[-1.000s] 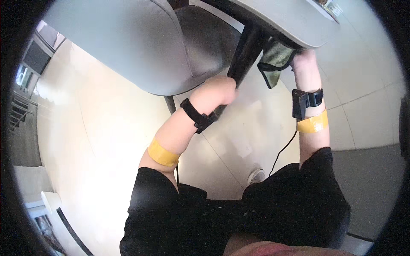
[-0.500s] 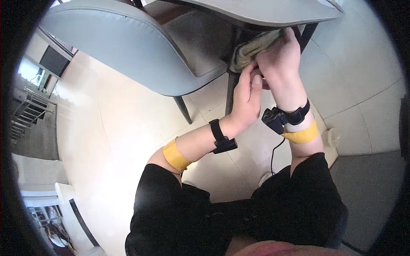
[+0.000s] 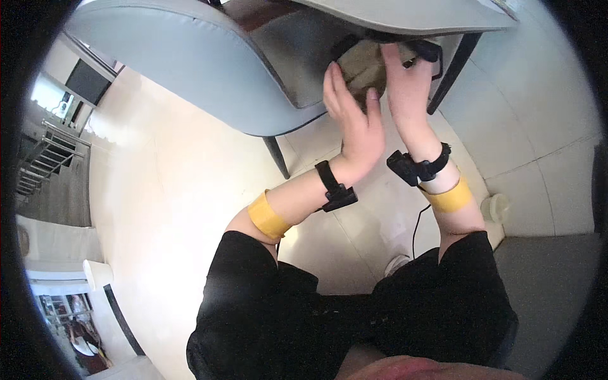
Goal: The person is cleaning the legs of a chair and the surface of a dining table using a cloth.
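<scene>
A brownish-green cloth (image 3: 363,68) is bunched just under the edge of a grey tabletop (image 3: 424,18). My right hand (image 3: 408,85) is at its right side with the fingers curled onto it; some fingertips are hidden. My left hand (image 3: 358,123) reaches to the cloth's left side, its fingers stretched out and thumb apart, touching or very near the fabric. Dark parts of the table's underside show around the cloth, but what lies behind it is hidden.
A light blue-grey chair (image 3: 171,69) stands at the left, its dark leg (image 3: 276,157) on the pale tiled floor (image 3: 171,183). A slanting dark table leg (image 3: 456,73) is right of my hands. A small pale round container (image 3: 495,208) sits by the right wall.
My left hand has moved up and left, its fingers spreading along the cloth. My right hand has shifted slightly left and down. The cloth now sits more openly between them.
</scene>
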A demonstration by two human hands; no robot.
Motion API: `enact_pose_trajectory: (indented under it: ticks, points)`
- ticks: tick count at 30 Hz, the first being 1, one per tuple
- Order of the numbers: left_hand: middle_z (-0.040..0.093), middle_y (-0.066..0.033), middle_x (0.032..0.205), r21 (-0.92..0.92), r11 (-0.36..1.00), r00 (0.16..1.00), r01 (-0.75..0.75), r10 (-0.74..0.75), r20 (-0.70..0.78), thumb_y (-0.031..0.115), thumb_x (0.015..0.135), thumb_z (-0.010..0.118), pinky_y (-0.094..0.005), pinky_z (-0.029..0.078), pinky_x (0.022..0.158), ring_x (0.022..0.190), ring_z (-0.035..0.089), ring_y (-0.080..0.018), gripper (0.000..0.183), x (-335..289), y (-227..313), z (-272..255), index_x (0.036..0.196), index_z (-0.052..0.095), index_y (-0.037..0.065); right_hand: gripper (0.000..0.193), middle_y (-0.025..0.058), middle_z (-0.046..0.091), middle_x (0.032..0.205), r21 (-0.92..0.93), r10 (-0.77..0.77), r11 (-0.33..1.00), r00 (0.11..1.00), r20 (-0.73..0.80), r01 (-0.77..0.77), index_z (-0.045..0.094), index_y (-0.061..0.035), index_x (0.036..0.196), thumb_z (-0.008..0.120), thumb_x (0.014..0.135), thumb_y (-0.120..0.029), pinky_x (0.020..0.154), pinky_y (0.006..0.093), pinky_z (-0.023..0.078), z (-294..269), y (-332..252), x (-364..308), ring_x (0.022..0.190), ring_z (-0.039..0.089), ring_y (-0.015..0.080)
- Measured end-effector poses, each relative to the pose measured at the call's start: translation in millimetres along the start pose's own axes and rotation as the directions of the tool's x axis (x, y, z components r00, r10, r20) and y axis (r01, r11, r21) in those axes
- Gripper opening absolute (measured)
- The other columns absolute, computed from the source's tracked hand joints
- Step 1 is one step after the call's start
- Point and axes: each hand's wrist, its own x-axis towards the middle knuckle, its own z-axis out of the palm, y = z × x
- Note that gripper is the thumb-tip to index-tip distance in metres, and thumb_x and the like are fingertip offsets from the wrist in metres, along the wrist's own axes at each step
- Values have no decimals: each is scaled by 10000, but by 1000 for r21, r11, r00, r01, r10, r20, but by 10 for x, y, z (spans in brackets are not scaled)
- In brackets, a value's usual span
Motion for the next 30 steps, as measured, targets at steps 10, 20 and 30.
enact_pose_trajectory:
  ticks: [10, 20, 30]
  points:
    - [470, -235, 1352, 99, 987, 986, 126, -136, 100, 248, 998, 536, -478, 301, 1104, 1274, 423, -405, 494, -180, -775, -253, 1381, 436, -45, 526, 206, 705, 824, 83, 291, 943, 917, 272, -323, 685, 52, 958, 540, 1016, -451, 768, 399, 507, 48, 422, -339, 786, 676, 286]
    - [561, -161, 1187, 247, 964, 994, -102, 109, -17, 137, 909, 679, -448, 328, 1040, 1197, 447, -328, 295, 424, -234, -445, 1164, 592, 17, 439, 100, 683, 881, 122, 291, 944, 946, 141, -308, 649, 79, 975, 537, 1044, -340, 788, 327, 466, -37, 315, -64, 818, 532, 154]
    - [467, -151, 1131, -6, 1000, 997, -26, 27, 69, 173, 900, 704, -385, 392, 922, 1072, 463, -282, 393, 363, 7, -287, 1195, 518, -8, 334, 125, 738, 914, 154, 264, 950, 962, 67, -271, 695, 52, 1009, 692, 951, -278, 796, 341, 513, -70, 118, -63, 830, 647, 167]
